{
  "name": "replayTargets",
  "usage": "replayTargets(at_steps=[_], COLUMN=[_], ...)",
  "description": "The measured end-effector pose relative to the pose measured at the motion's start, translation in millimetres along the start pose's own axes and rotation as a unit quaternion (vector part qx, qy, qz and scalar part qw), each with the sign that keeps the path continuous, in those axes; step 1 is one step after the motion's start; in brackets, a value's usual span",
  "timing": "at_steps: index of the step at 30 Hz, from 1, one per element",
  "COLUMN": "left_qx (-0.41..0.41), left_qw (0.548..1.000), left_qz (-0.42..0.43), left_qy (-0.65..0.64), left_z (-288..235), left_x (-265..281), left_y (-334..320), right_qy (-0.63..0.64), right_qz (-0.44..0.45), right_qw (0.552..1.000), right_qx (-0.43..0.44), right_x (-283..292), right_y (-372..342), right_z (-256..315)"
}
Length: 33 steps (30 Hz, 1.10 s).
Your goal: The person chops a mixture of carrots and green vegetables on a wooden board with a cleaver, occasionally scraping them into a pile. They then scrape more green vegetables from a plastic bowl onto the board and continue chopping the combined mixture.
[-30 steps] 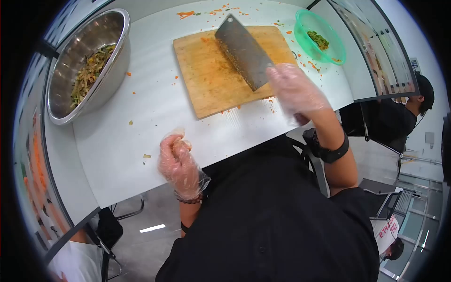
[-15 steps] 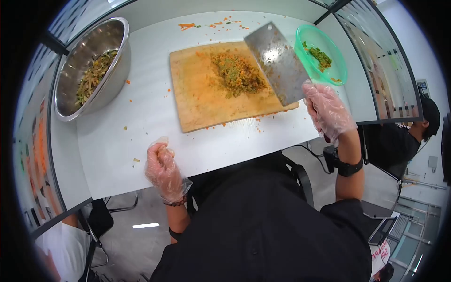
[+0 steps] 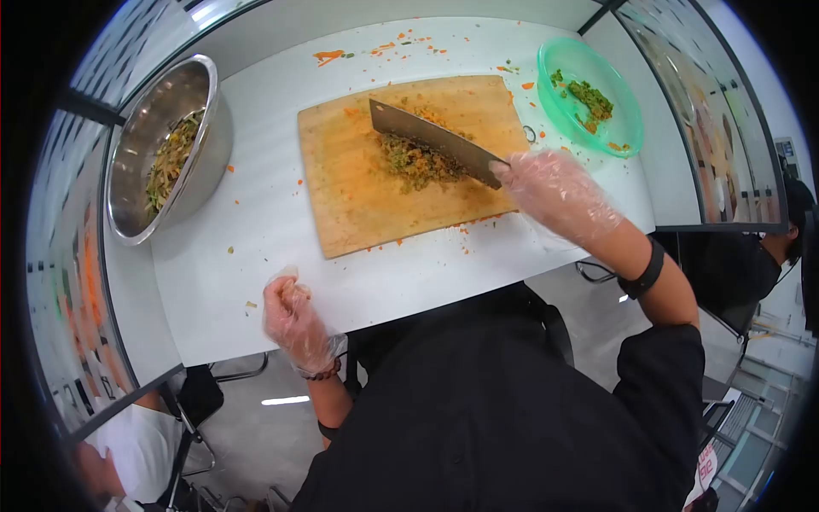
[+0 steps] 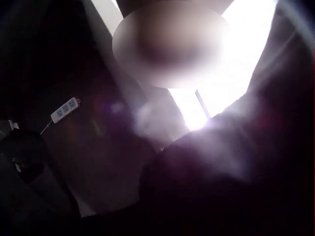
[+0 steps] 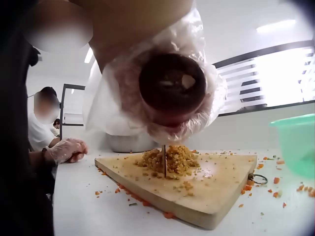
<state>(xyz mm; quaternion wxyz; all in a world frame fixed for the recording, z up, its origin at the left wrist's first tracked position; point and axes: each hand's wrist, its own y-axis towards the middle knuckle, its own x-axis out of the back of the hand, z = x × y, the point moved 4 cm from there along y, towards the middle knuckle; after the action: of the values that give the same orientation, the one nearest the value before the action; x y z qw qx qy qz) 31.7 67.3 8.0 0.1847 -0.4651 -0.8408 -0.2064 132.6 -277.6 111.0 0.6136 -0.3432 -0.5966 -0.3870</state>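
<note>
My right hand (image 3: 559, 192), in a clear plastic glove, grips the handle of a cleaver (image 3: 439, 143). In the right wrist view the round dark handle end (image 5: 172, 82) sticks out of the fist. The blade stands on edge in a heap of finely chopped orange and green vegetables (image 3: 418, 162), on a wooden cutting board (image 3: 341, 205). My left hand (image 3: 297, 320), also gloved, rests near the table's front edge with loosely curled fingers and nothing in them. The left wrist view is dark and does not show this hand.
A steel bowl (image 3: 209, 128) with chopped vegetables stands at the left. Right of the board is a green plastic bowl (image 3: 627, 102) holding some green bits. Orange scraps (image 3: 328, 57) lie scattered on the white table (image 3: 256, 171). Low partition walls (image 3: 674, 183) border it.
The cleaver first lay flat over the heap, then swung right and uncovered it. Now it is back over the heap with its blade on edge. The left hand stays near the front edge.
</note>
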Motion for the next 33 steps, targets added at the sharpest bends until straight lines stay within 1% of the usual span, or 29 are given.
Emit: replayTargets(at_steps=[1,3,4,6,9,10,12,15,18,21,24,25,27,28,30,31,33], left_qx=[-0.009,0.005,0.015,0.024,0.027,0.028,0.022,0.011,0.011,0.002,0.012,0.018,-0.003,-0.017,0.016,0.034,0.014], left_qw=[1.0,0.999,0.998,0.999,0.999,0.999,0.998,0.999,0.999,1.0,1.0,0.999,1.0,1.0,0.999,0.997,0.998], left_qz=[0.001,0.007,0.01,0.017,0.012,0.007,0.001,-0.005,-0.007,-0.005,-0.009,-0.009,-0.02,-0.025,-0.029,-0.032,-0.023], left_qy=[0.018,-0.033,-0.056,-0.045,-0.037,-0.036,-0.052,-0.048,-0.04,-0.024,-0.025,-0.028,-0.008,0.0,-0.041,-0.059,-0.059], left_z=[-3,-1,0,-2,3,5,1,2,1,-2,0,0,-3,-5,1,4,3], left_x=[-1,-4,-3,-3,-4,-4,-6,-7,-6,-5,-5,-5,-3,-4,-4,-3,-3], left_y=[3,3,1,0,2,2,1,1,1,1,0,-1,-2,0,-2,-4,-4], right_qy=[0.018,0.05,0.038,0.014,0.061,0.049,0.024,0.057,0.022,0.045,0.057,0.037,-0.003,0.013,0.039,-0.005,-0.093], right_qz=[0.005,0.016,0.015,0.012,0.025,0.028,0.034,0.005,0.054,0.052,-0.006,0.009,0.036,0.012,-0.037,-0.009,0.042], right_qw=[0.999,0.995,0.997,1.0,0.995,0.995,0.995,0.998,0.991,0.995,0.994,0.997,0.998,0.999,0.998,0.999,0.994], right_qx=[-0.029,-0.081,-0.059,-0.013,-0.081,-0.083,-0.086,-0.03,-0.121,-0.076,-0.092,-0.074,-0.042,-0.045,-0.04,-0.035,-0.025], right_x=[4,20,16,5,18,16,10,11,8,13,12,10,4,7,16,12,4], right_y=[-2,-1,-1,-2,-1,0,1,-4,-1,-2,-3,-2,-1,-3,-4,-3,-1], right_z=[-1,-2,-3,-3,-6,-6,-9,-18,-19,-22,-26,-26,-25,-26,-30,-29,-26])
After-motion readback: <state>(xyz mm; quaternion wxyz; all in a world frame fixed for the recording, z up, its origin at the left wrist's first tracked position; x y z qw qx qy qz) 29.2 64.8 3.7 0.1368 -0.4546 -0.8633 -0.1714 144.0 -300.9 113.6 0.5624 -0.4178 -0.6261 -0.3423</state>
